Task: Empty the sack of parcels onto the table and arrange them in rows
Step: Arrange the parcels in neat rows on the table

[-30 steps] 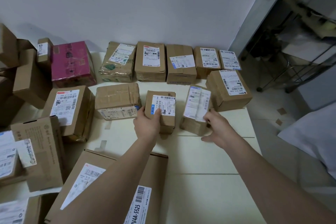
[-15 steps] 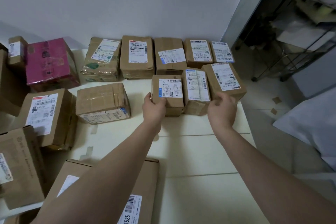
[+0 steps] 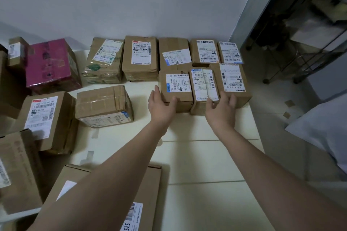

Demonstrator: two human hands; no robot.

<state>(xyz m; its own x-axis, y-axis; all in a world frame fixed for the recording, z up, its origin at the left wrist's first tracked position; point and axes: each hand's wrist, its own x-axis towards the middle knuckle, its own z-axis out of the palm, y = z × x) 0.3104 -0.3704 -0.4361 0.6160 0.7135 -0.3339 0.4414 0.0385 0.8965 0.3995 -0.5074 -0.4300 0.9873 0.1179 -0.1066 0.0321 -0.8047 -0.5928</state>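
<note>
Left grip (image 3: 161, 108) grasps small box (image 3: 177, 90) at its near left corner, fingers up the left side, thumb on the near top edge; right grip (image 3: 221, 110) released, fingers spread, thumb against middle box (image 3: 203, 88), fingertips against near face of right box (image 3: 232, 80). These three boxes stand side by side, touching, labels up, on tabletop (image 3: 206, 165) near its right edge; just behind them, back row (image 3: 139, 58) of five parcels along wall (image 3: 150, 2), labels up. Taped box (image 3: 104, 106) lies left of left grip, apart from the three; pink box (image 3: 50, 63) and labelled carton (image 3: 47, 118) further left, set at angles. Flat carton (image 3: 150, 193) at near edge, partly under left forearm.
</note>
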